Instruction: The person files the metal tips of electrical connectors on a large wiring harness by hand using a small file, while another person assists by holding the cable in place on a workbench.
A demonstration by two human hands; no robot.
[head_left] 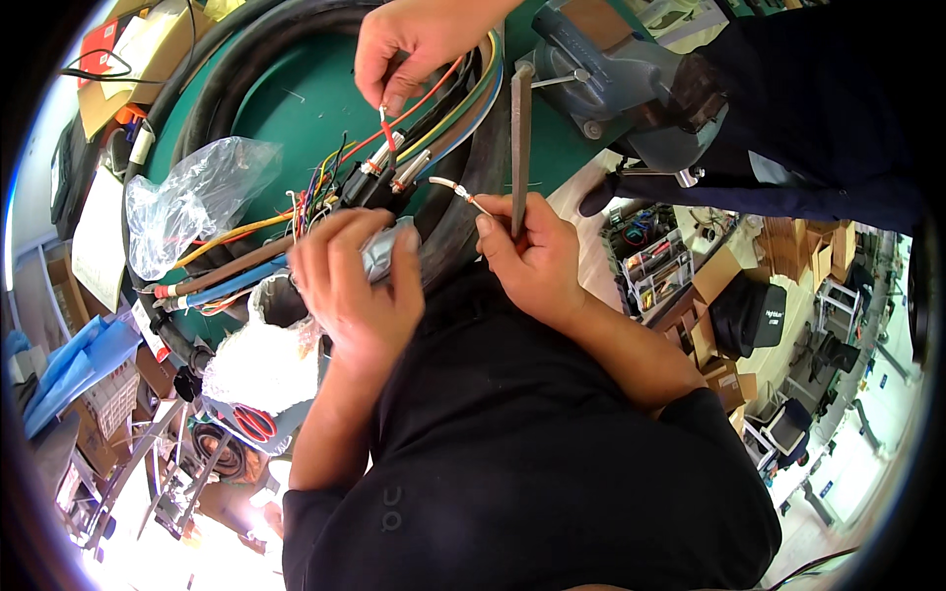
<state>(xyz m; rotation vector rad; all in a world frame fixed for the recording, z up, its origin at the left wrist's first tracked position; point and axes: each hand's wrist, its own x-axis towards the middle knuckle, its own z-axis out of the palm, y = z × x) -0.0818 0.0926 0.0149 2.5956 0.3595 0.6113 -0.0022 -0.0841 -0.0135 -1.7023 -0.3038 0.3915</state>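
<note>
My left hand [355, 295], slightly smeared, curls over a silvery-grey piece [379, 258] lying between thumb and fingers; its kind is unclear. Between the thumb and fingers of my right hand [532, 258] stands a long flat metal bar [521, 148], grey-brown and nearly upright. A thin white wire with a metal terminal [461, 191] runs out by the same fingertips. Beyond my hands, another person's hand [419, 49] pinches a red wire end [385, 116]. Below it lie a black connector with silvery pins [372, 177] and many coloured wires [313, 192].
Thick black cable [202, 94] loops over the green table [286, 94]. A clear plastic bag [202, 202] lies at left, bubble wrap [261, 364] and red-handled scissors [254, 424] nearer me. A vise-like grey tool [611, 74] stands at far right, beside the other person's dark clothing [798, 118].
</note>
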